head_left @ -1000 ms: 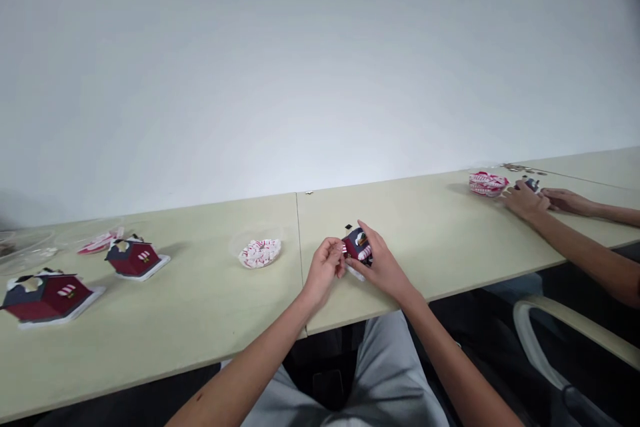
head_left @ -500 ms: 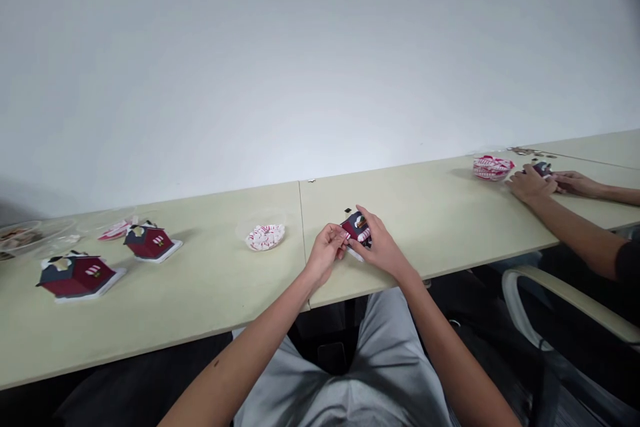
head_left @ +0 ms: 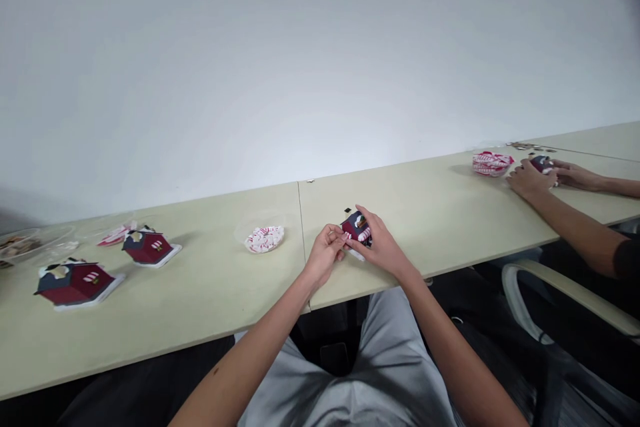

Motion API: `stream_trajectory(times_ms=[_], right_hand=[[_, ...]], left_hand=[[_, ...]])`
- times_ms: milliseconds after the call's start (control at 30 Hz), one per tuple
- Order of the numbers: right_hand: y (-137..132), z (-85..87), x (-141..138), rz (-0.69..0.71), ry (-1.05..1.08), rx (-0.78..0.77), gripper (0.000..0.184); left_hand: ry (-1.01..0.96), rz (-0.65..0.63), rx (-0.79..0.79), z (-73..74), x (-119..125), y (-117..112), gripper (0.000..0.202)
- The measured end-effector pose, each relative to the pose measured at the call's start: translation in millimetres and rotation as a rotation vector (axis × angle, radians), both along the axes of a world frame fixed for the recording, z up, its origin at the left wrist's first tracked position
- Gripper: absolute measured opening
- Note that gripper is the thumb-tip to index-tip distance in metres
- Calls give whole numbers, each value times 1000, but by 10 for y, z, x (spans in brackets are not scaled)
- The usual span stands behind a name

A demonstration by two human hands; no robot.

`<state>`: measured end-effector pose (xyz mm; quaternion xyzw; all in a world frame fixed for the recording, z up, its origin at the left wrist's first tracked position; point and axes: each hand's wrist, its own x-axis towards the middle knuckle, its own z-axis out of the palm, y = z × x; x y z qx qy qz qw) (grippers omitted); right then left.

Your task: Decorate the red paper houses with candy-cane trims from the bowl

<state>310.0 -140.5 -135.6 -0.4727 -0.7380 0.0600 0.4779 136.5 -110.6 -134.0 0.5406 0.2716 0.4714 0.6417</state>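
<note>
A small red paper house with a dark roof (head_left: pixel 356 227) stands on the pale table (head_left: pixel 210 293) in front of me. My right hand (head_left: pixel 383 247) wraps round its right side and roof. My left hand (head_left: pixel 325 257) is closed in a pinch at the house's left wall, fingertips pressed against it. What the pinch holds is too small to make out. A clear dish of red-and-white striped pieces (head_left: pixel 265 238) sits just left of my hands.
Two finished red houses (head_left: pixel 75 280) (head_left: pixel 149 246) stand at the far left, beside a clear tray (head_left: pixel 25 243). At the right another person's hands (head_left: pixel 530 180) work on a similar house near a pile of striped pieces (head_left: pixel 491 163). A chair arm (head_left: pixel 560 293) curves below.
The view has tilted up and shifted a little, so the table sits lower left. Both my hands stay on the small house, barely moved.
</note>
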Motion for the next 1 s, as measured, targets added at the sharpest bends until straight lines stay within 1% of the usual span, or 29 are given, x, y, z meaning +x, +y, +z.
stream_trajectory(times_ms=[133, 233, 400, 467, 533, 567, 633, 700, 733, 833, 1000], right_hand=[[-23, 12, 3, 13, 6, -7, 75], [-33, 19, 3, 35, 17, -24, 73], [-32, 11, 26, 58, 39, -48, 69], [-44, 14, 51, 69, 55, -56, 70], [-73, 31, 82, 94, 73, -69, 71], [-93, 43, 97, 116, 83, -80, 71], [-136, 72, 117, 179, 113, -98, 72], [-169, 91, 118, 253, 150, -115, 74], [-177, 93, 112, 289, 171, -118, 76], [-172, 73, 88, 360, 222, -128, 81], [-155, 44, 82, 405, 261, -149, 83]], left_hand=[[1, -37, 0, -7, -24, 2, 37], [9, -42, 10, -8, -28, -5, 37], [67, 11, 27, 2, -12, -20, 41], [131, 65, 101, 8, -14, -28, 40], [229, 133, 209, 22, -22, -50, 42], [283, 163, 260, 33, -27, -69, 47], [371, 200, 346, 64, -34, -125, 62], [410, 178, 441, 99, -31, -193, 76], [413, 154, 504, 114, -26, -225, 79], [435, 106, 687, 140, 0, -284, 76], [542, 142, 881, 112, 23, -284, 77]])
